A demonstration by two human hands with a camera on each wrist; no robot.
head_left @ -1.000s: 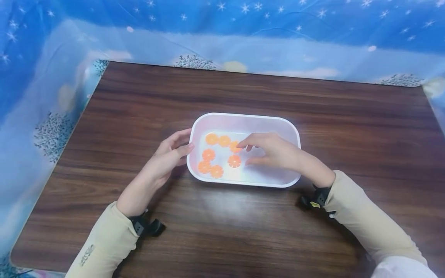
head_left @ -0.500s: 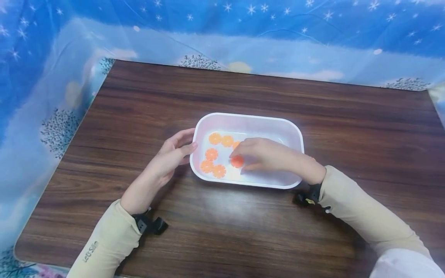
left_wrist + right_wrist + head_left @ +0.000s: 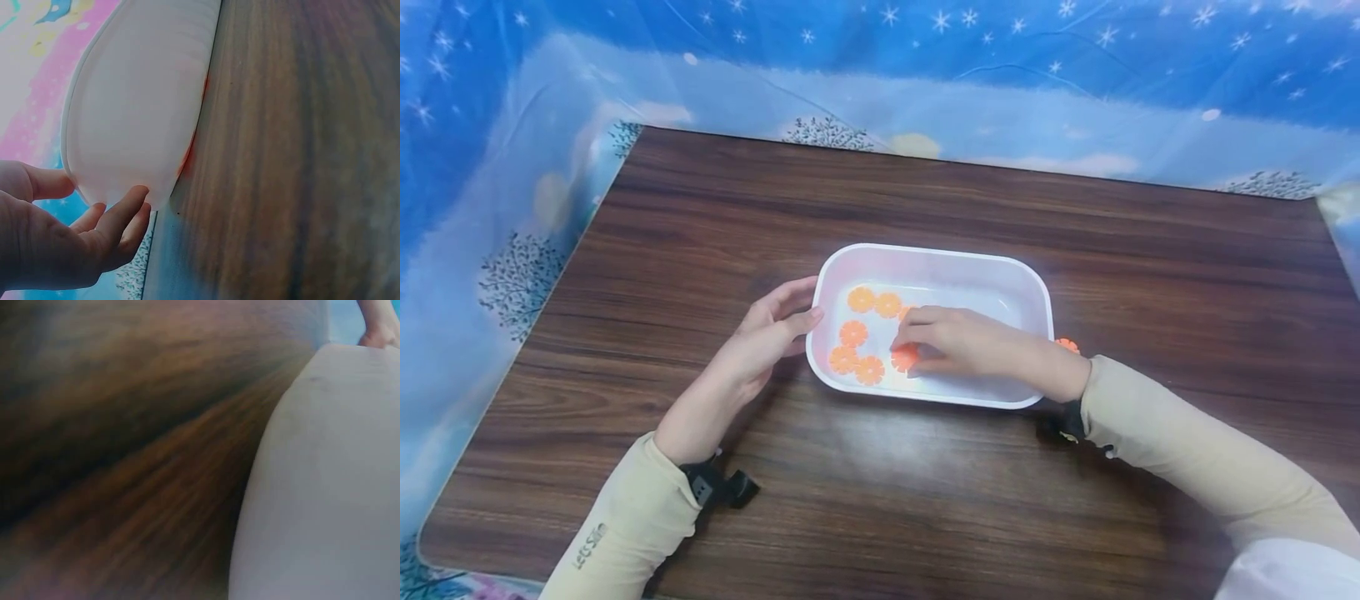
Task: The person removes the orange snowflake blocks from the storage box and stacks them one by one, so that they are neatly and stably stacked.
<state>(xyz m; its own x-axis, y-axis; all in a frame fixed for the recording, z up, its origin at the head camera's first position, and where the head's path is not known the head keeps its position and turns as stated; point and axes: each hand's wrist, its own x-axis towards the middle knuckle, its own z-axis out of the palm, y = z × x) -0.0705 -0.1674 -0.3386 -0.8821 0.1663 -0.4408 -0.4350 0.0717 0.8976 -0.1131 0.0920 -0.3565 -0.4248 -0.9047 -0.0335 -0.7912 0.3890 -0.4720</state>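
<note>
A white plastic basin (image 3: 929, 249) sits mid-table with several flat orange notched discs, like snowflake building discs (image 3: 853, 333), on its left half. My left hand (image 3: 752, 337) holds the basin's left end, thumb at the rim and fingers against the outer wall. In the left wrist view the same hand (image 3: 75, 234) shows its fingers bent toward that wall. Inside the basin my right hand (image 3: 962, 343) pinches one orange disc (image 3: 904, 357) between thumb and fingers, close over the floor. Those fingers partly cover another disc behind them. The right wrist view shows the basin's outer wall (image 3: 325, 487), not the right hand.
One more orange disc (image 3: 1067, 344) shows outside the basin's right end, partly behind the right wrist. The dark wooden table (image 3: 880, 483) extends on all sides. Beyond its far edge hangs a blue patterned cloth (image 3: 880, 50).
My right hand has lowered and closed its fingers onto an orange disc in the basin. The disc outside the right end has come into view. My left hand keeps its place.
</note>
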